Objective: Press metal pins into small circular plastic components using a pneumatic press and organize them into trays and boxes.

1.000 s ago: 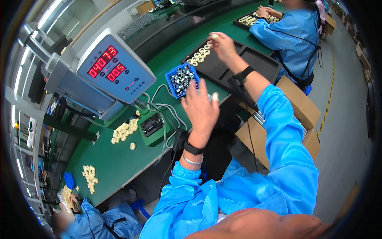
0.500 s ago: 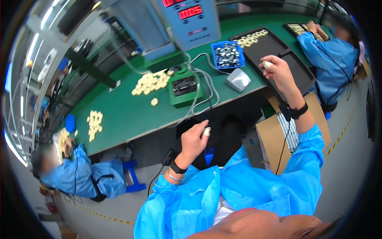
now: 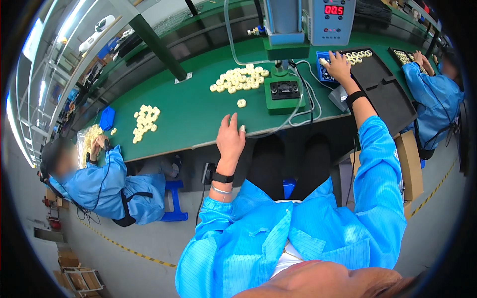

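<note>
My left hand [image 3: 231,138] is open at the table's front edge, fingers apart and a pale cover on the thumb tip. Just beyond it lies a single cream round plastic piece [image 3: 241,103], apart from the hand. At the right, my right hand [image 3: 339,67] reaches over a blue bin [image 3: 325,75] of small metal parts, its fingers spread and a pale cover on one digit. The hand hides much of the bin. Between the hands stands a bench press with a black fixture [image 3: 284,90] on its green base [image 3: 286,105].
Cream round pieces form a larger pile [image 3: 238,79] and a smaller one [image 3: 146,121]. Right of the bin lie a grey box-shaped device [image 3: 339,98] and a black tray [image 3: 380,84] with a row of pieces. Cables loop beside the press. Co-workers sit at both sides.
My right hand has moved from above the black tray to the blue bin. My left hand has come forward to the table edge, its fingers straighter. The view has shifted too.
</note>
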A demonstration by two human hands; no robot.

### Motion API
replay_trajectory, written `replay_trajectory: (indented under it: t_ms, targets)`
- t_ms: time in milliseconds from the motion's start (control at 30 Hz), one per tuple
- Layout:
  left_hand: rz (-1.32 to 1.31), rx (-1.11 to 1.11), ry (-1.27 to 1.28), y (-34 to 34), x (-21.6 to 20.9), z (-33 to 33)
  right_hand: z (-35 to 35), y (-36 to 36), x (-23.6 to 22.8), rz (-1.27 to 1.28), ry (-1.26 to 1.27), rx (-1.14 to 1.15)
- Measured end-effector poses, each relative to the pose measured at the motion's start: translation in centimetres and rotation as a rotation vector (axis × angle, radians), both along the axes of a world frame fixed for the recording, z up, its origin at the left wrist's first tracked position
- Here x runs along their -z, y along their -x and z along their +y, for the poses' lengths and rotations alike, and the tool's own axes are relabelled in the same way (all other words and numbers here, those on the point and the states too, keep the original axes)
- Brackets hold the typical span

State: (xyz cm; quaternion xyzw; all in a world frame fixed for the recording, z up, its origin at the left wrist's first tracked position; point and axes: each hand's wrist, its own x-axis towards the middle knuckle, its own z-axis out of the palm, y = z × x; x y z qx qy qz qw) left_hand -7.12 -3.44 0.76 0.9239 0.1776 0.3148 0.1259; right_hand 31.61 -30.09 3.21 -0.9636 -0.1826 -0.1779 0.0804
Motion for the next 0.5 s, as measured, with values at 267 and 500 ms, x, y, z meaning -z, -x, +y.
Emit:
replay_trajectory:
  t_ms: [267,500]
  targets:
    - [0.181,0.070,-0.096,-6.8,-0.7,1.8,0.3,0.9,0.0,-0.120,-0.178,-0.473]
    - [0.024,0.161,-0.043,-6.4,1.2,2.7,-8.2,1.6,-2.9,0.038,-0.651,-0.269]
